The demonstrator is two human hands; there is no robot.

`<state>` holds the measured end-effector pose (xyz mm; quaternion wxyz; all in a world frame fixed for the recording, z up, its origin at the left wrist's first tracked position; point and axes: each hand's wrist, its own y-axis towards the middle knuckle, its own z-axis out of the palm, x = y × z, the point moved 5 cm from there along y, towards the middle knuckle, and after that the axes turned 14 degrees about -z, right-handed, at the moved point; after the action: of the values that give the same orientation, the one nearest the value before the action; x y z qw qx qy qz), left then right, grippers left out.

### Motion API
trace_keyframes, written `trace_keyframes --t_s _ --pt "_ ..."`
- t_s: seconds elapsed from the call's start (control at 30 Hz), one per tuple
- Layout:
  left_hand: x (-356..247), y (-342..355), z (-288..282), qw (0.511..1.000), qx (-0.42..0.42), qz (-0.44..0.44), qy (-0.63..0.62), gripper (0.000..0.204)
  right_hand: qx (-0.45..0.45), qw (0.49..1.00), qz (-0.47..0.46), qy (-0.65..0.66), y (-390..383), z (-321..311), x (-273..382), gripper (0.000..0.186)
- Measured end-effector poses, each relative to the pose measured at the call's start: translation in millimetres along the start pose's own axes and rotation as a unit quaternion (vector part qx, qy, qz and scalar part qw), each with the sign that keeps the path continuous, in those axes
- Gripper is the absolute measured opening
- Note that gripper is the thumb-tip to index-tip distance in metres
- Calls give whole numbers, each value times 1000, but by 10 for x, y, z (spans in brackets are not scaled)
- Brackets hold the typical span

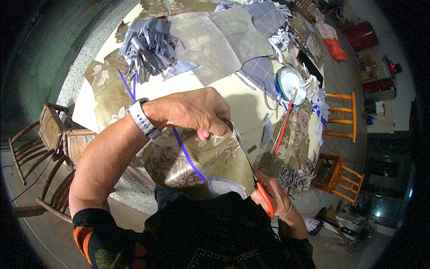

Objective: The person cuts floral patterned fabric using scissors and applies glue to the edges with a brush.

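Right hand closed through the orange handles of the scissors, thin bracelet at the wrist. Blades angled up and left, running into the edge of the floral sheet; how far apart the blades stand cannot be told. Left hand clamped down on the same floral sheet just above the blades, fingers curled over, thumb tucked under the fold, pale grey watch on the wrist. Sheet draped over the near edge of the table, close to the body, with blue lines drawn across it.

Further out on the table:
- red-handled brush lying right of the scissors, tip resting on a round white dish with a teal rim
- heap of grey paper strips top left
- large creased beige-floral sheets in the middle, checked grey pieces beyond
- more cut strips hanging off the right edge

Around the table: dark wooden chairs on the left, orange wooden chairs on the right, red box on the floor far right.
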<state>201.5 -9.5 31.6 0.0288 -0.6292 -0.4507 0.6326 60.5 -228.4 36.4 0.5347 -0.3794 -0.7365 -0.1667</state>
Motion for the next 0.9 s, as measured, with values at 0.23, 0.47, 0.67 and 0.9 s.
trace_keyframes --t_s 0.23,0.47,0.67,0.9 --pt "-16 -4 -7 1000 -1 8 -3 24 -19 1000 -8 0 -18 0 -25 22" --pt "17 15 -14 1000 -3 8 -3 24 -6 1000 14 -24 30 4 2 23" --pt "13 17 -26 1000 -4 -2 4 25 -29 996 -45 -72 63 -10 77 24" --pt "58 54 -28 1000 4 -1 -5 26 -15 1000 0 -25 67 -16 -1 22"
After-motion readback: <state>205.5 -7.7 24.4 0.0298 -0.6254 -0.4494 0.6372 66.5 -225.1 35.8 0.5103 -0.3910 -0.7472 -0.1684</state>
